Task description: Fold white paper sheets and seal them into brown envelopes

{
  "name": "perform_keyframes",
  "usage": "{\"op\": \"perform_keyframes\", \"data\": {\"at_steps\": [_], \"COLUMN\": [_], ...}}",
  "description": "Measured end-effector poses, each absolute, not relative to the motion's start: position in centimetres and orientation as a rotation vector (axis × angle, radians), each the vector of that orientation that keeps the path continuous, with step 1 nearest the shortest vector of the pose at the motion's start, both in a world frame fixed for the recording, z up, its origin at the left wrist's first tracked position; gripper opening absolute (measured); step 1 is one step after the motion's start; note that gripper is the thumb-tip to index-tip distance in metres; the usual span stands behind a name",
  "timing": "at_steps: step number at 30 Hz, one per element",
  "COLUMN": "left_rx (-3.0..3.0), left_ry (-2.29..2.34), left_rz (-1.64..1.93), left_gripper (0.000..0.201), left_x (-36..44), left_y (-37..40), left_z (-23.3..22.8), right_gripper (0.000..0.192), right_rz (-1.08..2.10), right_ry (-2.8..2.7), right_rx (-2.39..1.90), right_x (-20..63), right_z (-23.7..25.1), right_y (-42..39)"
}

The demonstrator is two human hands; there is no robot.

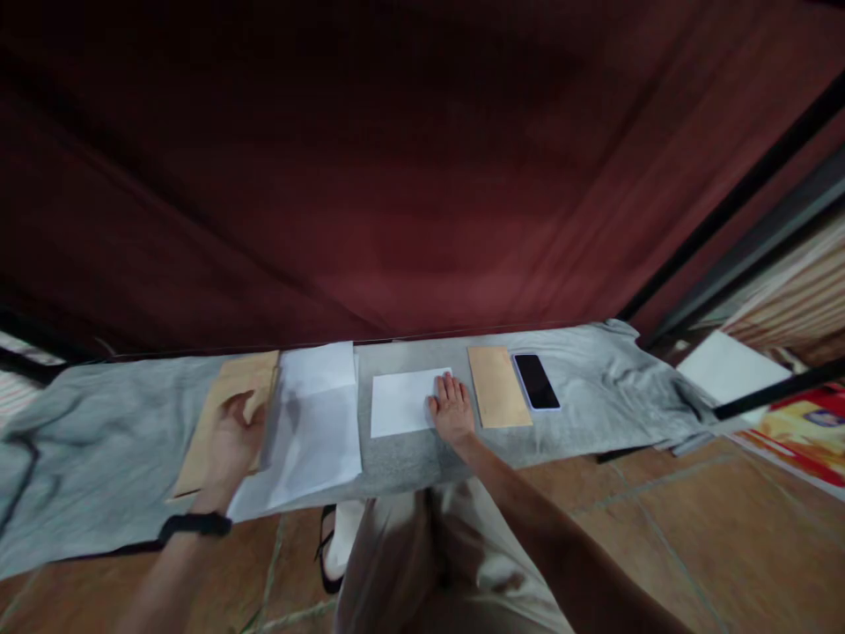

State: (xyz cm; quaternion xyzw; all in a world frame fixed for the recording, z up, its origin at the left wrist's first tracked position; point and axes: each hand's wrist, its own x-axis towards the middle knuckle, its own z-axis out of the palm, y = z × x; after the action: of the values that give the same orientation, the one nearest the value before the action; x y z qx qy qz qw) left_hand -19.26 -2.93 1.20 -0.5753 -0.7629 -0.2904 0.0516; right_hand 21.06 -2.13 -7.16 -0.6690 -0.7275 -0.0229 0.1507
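White sheet (401, 405) mid-desk (396, 462), btwn front & back edges. R hand (453, 407) flat on its right end, fingers extended, not gripping. L hand (236, 431) blurred, over brown paper pile (246, 373) twd desk's left end; fingers curled, can't tell if gripping. White papers (320, 427) btwn. Twd right end: brown envelope (500, 387), then phone (537, 382).

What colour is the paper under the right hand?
White; the paper shows best in the head view.
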Motion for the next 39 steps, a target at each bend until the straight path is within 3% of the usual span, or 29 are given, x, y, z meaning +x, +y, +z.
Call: {"op": "perform_keyframes", "data": {"at_steps": [4,9,22,31,39], "left_rx": [-2.364,-2.475,-2.394,-2.306,-2.469], "left_ry": [-1.964,-1.901,-2.024,-2.120,-1.998], "left_rz": [-0.931,-0.593,-0.319,-0.324,-0.396], "left_gripper": [0.051,0.052,0.054,0.058,0.056], "left_x": [-6.7,3.7,4.1,4.3,9.0], "left_y": [-4.2,-6.0,-6.8,-7.0,-3.9], "left_z": [-2.5,-5.1,-5.5,-5.8,-4.5], "right_gripper": [0.058,0.057,0.050,0.060,0.060], "right_rz": [-0.065,-0.063,0.099,-0.004,0.012], "right_ry": [-2.085,-2.081,-2.206,-2.072,-2.070], "right_rx": [-1.936,-1.913,-1.675,-1.808,-1.799], "right_x": [21.0,21.3,18.8,21.6,21.6], "right_z": [-7.1,-7.2,-6.7,-7.6,-7.7], "right_y": [-2.1,-2.3,-3.4,-6.1,-6.7]}}
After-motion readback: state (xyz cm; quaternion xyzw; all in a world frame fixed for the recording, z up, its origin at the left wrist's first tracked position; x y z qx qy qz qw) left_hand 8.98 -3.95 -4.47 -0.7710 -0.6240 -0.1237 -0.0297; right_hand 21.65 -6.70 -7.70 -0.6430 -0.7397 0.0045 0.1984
